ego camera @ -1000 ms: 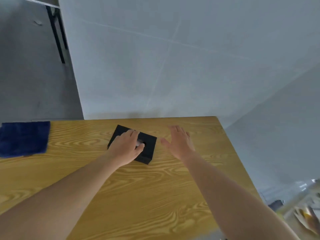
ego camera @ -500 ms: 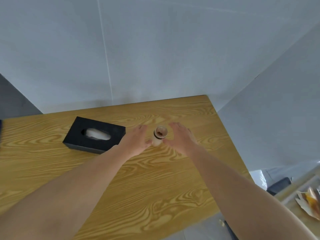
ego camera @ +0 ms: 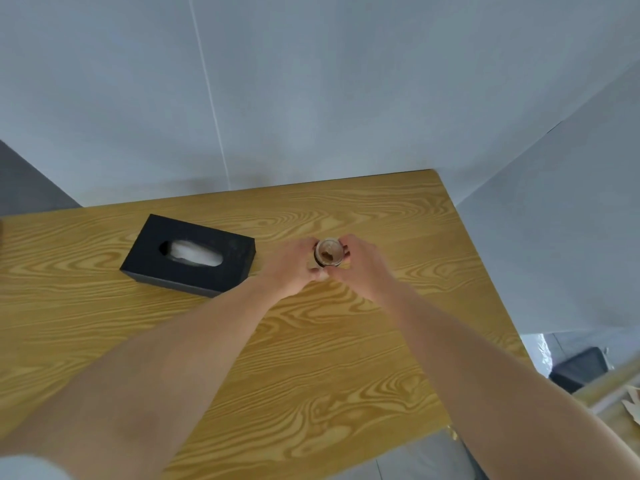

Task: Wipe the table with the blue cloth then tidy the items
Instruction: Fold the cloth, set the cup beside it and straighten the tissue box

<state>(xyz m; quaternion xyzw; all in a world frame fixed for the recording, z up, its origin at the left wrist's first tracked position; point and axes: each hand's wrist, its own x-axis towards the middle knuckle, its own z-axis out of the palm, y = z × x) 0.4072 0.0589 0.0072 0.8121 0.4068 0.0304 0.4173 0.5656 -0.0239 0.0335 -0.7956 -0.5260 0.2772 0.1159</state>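
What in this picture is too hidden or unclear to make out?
- Small jar, head view: sides and base covered by the left hand and right hand; the brown contents are too small to identify.
- Tissue box: no readable markings.
- Blue cloth: outside the frame.
- Lower right corner: clutter blurred and cut off by the edge.

A wood-grain table (ego camera: 311,358) carries a black tissue box (ego camera: 188,254).
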